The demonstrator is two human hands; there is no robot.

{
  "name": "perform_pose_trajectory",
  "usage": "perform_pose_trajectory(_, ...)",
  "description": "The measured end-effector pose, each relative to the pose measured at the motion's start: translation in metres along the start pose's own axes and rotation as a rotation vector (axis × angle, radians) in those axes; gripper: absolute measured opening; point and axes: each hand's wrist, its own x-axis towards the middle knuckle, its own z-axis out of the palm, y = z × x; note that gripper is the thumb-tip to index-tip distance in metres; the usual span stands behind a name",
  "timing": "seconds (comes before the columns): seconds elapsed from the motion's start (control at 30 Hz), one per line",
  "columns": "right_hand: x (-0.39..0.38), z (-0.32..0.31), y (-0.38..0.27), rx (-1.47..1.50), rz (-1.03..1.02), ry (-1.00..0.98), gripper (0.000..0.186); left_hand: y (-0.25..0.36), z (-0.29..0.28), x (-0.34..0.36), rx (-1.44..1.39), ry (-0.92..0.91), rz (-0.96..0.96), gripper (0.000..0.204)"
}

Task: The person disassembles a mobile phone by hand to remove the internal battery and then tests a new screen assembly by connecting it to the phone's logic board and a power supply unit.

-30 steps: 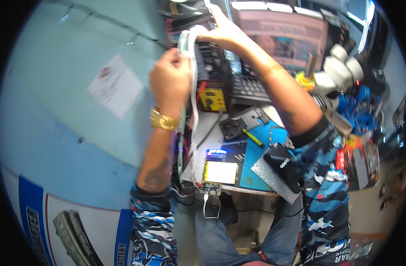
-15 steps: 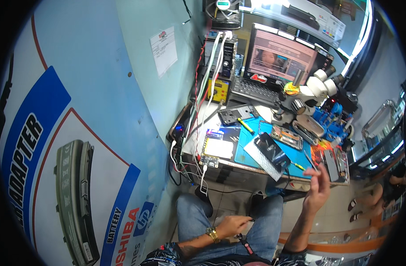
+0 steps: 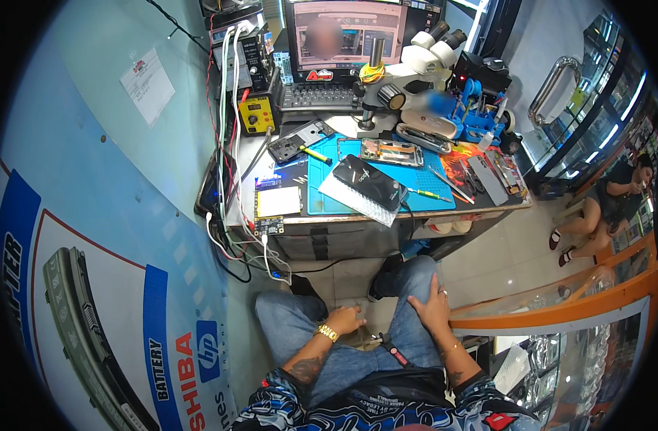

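Observation:
My left hand (image 3: 344, 320) rests by my left thigh, with a gold watch on the wrist. Its fingers are loosely bent and slightly apart, and I see nothing in them. My right hand (image 3: 431, 307) lies on my right thigh below the knee, thumb and fingers spread, holding nothing. Beyond my knees, on the bench, a dark phone (image 3: 370, 182) lies tilted across a sheet of bubble wrap (image 3: 347, 200) on a blue work mat (image 3: 326, 158). An opened phone (image 3: 390, 152) sits behind it. A yellow-green screwdriver (image 3: 429, 195) lies to its right. Both hands are apart from these things.
A microscope (image 3: 392, 96) stands before a keyboard (image 3: 319, 97) and a monitor (image 3: 343, 36). Cables run down the left by a yellow meter box (image 3: 258, 115). Blue tool holders (image 3: 479, 122) stand at the right. A glass counter (image 3: 551, 316) is beside me; another person (image 3: 612, 201) sits beyond.
My right hand has come down from beside the bench's front edge onto my thigh. My left hand has drawn back slightly. The view has turned, so the bench sits further left and higher.

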Motion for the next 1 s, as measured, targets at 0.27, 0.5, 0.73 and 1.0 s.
perform_pose_trajectory(0.27,0.018,0.006,-0.001,0.047,-0.081,-0.007,0.112,-0.002,0.002,-0.006,-0.035,-0.101,-0.088,0.054)
perform_pose_trajectory(0.5,0.018,0.001,-0.003,0.027,-0.108,0.002,0.112,0.004,0.003,0.001,-0.047,-0.116,-0.095,0.057)
perform_pose_trajectory(0.73,0.02,0.001,-0.001,0.026,-0.105,0.003,0.111,-0.009,0.014,0.018,-0.071,-0.137,-0.025,0.058)
perform_pose_trajectory(1.0,0.02,0.012,0.001,-0.017,-0.148,0.058,0.111,-0.026,0.024,0.018,-0.082,-0.153,-0.042,0.058)
